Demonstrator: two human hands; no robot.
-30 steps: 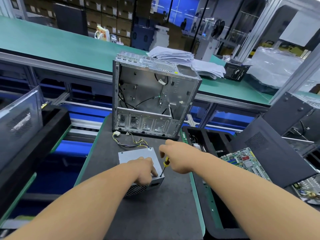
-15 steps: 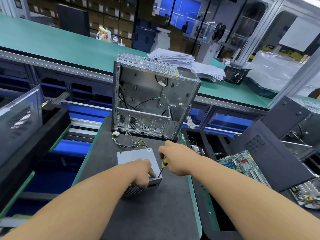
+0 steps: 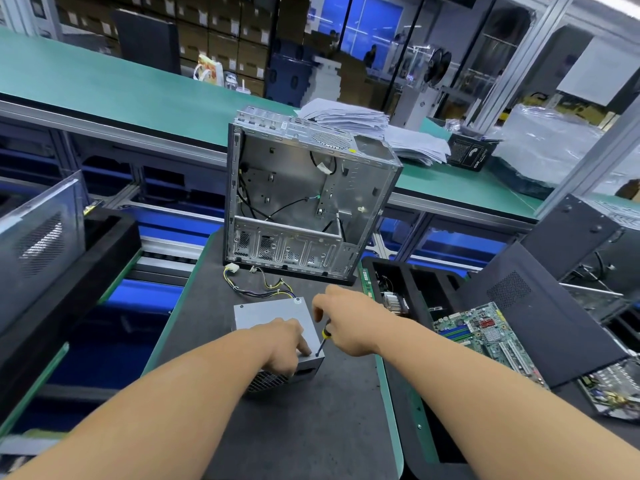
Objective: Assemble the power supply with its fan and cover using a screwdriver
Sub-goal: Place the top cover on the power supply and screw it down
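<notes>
Nothing is moving much — the left hand [image 3: 289,344] is pressing the supply [image 3: 273,318] on the mat [image 3: 311,427]; the right hand [image 3: 341,318] is gripping the screwdriver [image 3: 322,339], driving a corner screw — next probably another corner.

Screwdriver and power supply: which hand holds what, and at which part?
The right hand grips the screwdriver by its yellow-black handle, tip on the power supply near corner. The left hand rests on its top cover, steadying it.

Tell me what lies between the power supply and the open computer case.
In the head view, the power supply and case are separated by its loose cable bundle on the dark mat.
</notes>
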